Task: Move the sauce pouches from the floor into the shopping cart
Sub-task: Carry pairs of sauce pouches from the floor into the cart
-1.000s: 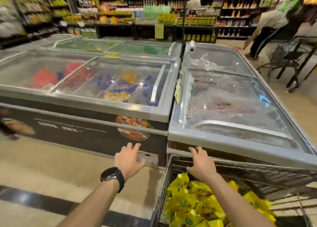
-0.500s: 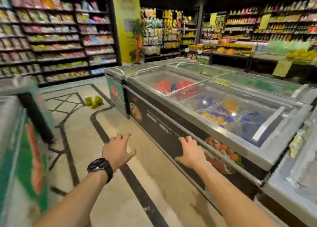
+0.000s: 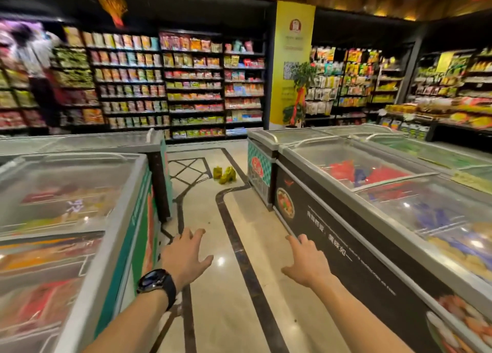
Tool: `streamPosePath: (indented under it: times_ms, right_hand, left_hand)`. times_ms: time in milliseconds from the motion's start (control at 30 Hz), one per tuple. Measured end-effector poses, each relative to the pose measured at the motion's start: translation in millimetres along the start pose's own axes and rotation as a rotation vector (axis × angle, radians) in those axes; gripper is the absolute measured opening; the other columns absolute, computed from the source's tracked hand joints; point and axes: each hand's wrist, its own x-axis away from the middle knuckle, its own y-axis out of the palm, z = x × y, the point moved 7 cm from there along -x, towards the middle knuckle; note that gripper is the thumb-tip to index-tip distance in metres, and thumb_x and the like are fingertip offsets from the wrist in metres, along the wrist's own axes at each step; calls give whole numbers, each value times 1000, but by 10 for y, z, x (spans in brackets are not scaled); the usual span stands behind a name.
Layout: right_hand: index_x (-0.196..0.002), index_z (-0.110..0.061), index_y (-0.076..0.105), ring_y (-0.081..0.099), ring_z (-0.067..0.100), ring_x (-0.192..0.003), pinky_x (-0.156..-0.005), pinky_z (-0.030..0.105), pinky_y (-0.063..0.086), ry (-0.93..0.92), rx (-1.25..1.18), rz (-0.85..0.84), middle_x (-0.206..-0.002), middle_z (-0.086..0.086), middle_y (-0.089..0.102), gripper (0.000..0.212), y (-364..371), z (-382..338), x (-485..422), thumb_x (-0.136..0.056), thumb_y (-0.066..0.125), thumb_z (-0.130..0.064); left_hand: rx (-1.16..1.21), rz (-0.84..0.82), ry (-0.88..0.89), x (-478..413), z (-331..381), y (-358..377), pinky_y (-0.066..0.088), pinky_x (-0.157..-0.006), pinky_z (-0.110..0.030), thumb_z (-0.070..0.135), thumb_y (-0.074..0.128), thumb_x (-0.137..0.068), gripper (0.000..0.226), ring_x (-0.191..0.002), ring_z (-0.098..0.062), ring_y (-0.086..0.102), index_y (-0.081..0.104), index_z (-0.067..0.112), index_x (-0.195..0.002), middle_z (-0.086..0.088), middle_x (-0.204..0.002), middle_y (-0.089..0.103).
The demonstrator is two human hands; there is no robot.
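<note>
Both your hands are out front, holding nothing.
Left hand (image 3: 186,259) and right hand (image 3: 306,262) have fingers spread; yellow sauce pouches (image 3: 225,174), looks like two or three, sit mid-frame on the floor (image 3: 234,312).

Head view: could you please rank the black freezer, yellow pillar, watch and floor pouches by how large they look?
1. black freezer
2. yellow pillar
3. watch, though only its nearness to the camera puts it ahead
4. pouches, far down the aisle
</note>
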Motion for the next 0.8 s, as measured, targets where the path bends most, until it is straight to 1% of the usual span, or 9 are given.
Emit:
streamPosePath:
  times_ms: [100, 233, 333, 433, 533, 667, 800]
  right_hand:
    - [-147, -27, 28, 44, 24, -128, -100, 39, 46, -26, 15, 11, -140, 3, 40, 79, -11, -138, -288, -81, 69, -45]
    - [-149, -27, 25, 41, 25, -131, -100, 38, 46, -16, -4, -14, -144, 3, 37, 81, 1, -195, -804, -83, 68, -45]
    - [-149, -27, 25, 41, 25, -131, -101, 38, 46, -11, -42, -38, -146, 4, 36, 83, 54, -210, -1325, -82, 68, -46]
    - [-149, -28, 26, 42, 25, -131, -102, 38, 46, -18, -68, -65, -148, 5, 36, 84, 92, -229, -1979, -80, 70, -47]
    - [-148, -27, 27, 41, 26, -133, -102, 39, 45, -62, -70, -21, -149, 5, 36, 80, 37, -280, -2780, -82, 68, -46]
    - [-146, -26, 31, 45, 25, -128, -96, 37, 47, -113, -81, 25, -142, 4, 40, 75, -26, -380, -3821, -82, 66, -45]
    - [-146, -26, 30, 45, 25, -127, -93, 38, 50, -142, -64, 7, -139, 5, 42, 77, -57, -515, -4712, -81, 67, -44]
  left_hand:
    - [20, 12, -12, -299, -194, -34, 51, -94, -34, 61, 49, -93, 71, -122, -23, 53, 28, 27, -151, -4, -136, 48]
    - [4, 27, -13, -812, -312, 0, 54, -91, -36, 63, 48, -92, 71, -120, -22, 55, 29, 28, -150, -4, -138, 47]
    - [14, 40, -4, -1283, -347, 79, 54, -92, -37, 65, 46, -91, 71, -121, -23, 52, 29, 29, -149, -4, -137, 48]
    - [21, 50, -18, -1840, -366, 155, 52, -91, -36, 65, 47, -91, 70, -122, -23, 51, 31, 29, -148, -3, -132, 49]
    - [-5, 67, -34, -2522, -413, 200, 52, -92, -35, 64, 49, -90, 70, -121, -22, 51, 31, 29, -149, -3, -132, 49]
    - [-5, 75, -112, -3464, -587, 264, 53, -93, -39, 63, 52, -89, 70, -122, -22, 48, 32, 31, -148, -2, -132, 48]
    - [-2, 62, -159, -4222, -778, 381, 53, -95, -39, 62, 53, -90, 70, -123, -23, 48, 34, 30, -149, -3, -136, 48]
